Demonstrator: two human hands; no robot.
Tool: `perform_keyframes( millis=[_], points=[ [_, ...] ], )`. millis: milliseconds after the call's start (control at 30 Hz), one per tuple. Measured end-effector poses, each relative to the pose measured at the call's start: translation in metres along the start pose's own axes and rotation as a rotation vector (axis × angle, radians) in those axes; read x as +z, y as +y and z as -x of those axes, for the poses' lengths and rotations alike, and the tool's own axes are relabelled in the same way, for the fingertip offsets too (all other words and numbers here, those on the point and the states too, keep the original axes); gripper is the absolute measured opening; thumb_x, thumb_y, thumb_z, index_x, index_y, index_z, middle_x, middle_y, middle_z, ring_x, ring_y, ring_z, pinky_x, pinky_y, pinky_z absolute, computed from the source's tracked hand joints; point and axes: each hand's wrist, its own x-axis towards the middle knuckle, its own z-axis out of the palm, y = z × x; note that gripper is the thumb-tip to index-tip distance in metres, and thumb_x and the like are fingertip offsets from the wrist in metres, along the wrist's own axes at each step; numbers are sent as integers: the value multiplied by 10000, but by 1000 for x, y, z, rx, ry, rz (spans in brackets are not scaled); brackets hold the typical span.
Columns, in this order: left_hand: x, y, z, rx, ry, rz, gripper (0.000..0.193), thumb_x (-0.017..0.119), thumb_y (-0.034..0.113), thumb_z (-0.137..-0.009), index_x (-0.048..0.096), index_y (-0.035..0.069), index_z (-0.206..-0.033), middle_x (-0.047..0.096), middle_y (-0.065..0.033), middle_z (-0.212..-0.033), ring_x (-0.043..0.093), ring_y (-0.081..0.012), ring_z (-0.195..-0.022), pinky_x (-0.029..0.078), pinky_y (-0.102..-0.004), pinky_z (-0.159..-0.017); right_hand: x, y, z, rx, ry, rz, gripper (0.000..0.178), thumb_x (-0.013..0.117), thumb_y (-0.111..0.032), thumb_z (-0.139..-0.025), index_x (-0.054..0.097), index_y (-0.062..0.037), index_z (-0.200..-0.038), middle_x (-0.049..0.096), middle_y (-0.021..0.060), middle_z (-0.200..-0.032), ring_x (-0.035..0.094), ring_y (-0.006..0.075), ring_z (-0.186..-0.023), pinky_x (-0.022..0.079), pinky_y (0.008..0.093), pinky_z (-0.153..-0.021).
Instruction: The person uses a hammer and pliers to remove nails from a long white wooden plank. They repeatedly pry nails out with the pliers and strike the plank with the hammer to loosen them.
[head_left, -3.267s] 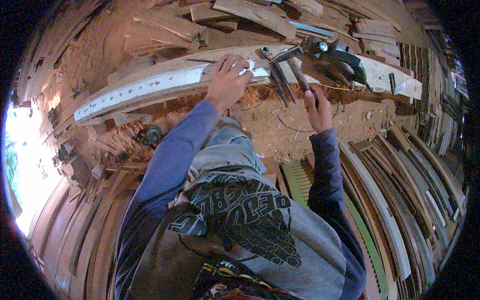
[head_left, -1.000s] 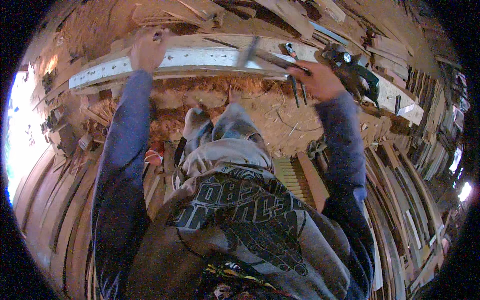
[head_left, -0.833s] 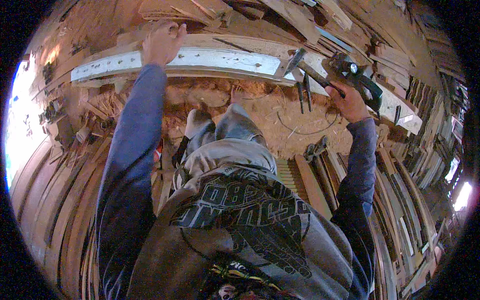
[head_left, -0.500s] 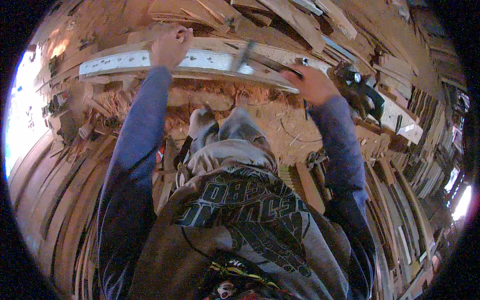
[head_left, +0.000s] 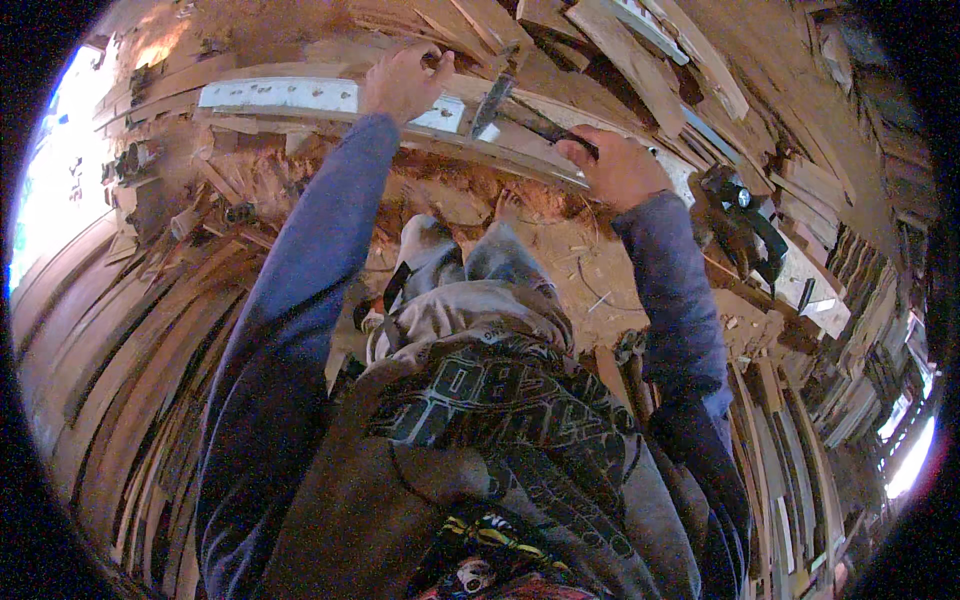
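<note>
My right hand is wrapped round the dark handle of a hammer. The hammer's metal head stands over a long board, which has a whitish face with a row of small dark marks or holes. My left hand rests at that board, to the left of the hammer head, its fingers curled and closed. Whatever those fingers may hold is too small or hidden to make out. The hammer head and my left hand are a short way apart.
Loose planks and offcuts lie beyond the board. A dark power tool sits at its right end. Long stacked boards line the left side, and others the right. Wood scraps litter the floor.
My left hand has shifted a little to the right along the board. The hammer head, blurred before, now shows sharply and is nearer to my left hand. The whole view has shifted slightly.
</note>
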Motion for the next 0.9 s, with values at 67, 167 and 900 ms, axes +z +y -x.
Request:
perform_keyframes(
  millis=[67, 167, 900],
  points=[
    [-2, -1, 3, -47, -43, 44, 402, 571, 510, -891, 709, 148, -997, 693, -125, -1029, 662, -368, -936, 527, -492, -826, -4, 7, 6, 54, -22, 23, 552, 534, -499, -957, 641, -2, -1172, 669, 244, -1098, 623, 413, -1059, 478, 449, -938],
    [4, -2, 3, 72, 144, -12, 414, 580, 554, -893, 708, 186, -1032, 723, -87, -888, 696, -332, -833, 555, -482, -722, -19, 48, 43, 92, -30, 13, 543, 547, -483, -961, 642, 4, -1182, 673, 247, -1088, 637, 384, -1072, 473, 415, -946],
    [-85, -269, -19, -139, 988, 277, 628, 781, 286, -774, 517, 12, -1274, 580, -181, -1179, 568, -305, -1074, 448, -396, -949, 6, 26, 46, 254, -35, -59, 491, 560, -478, -955, 666, -49, -1170, 687, 204, -1108, 646, 369, -1068, 488, 418, -933]
  ],
)
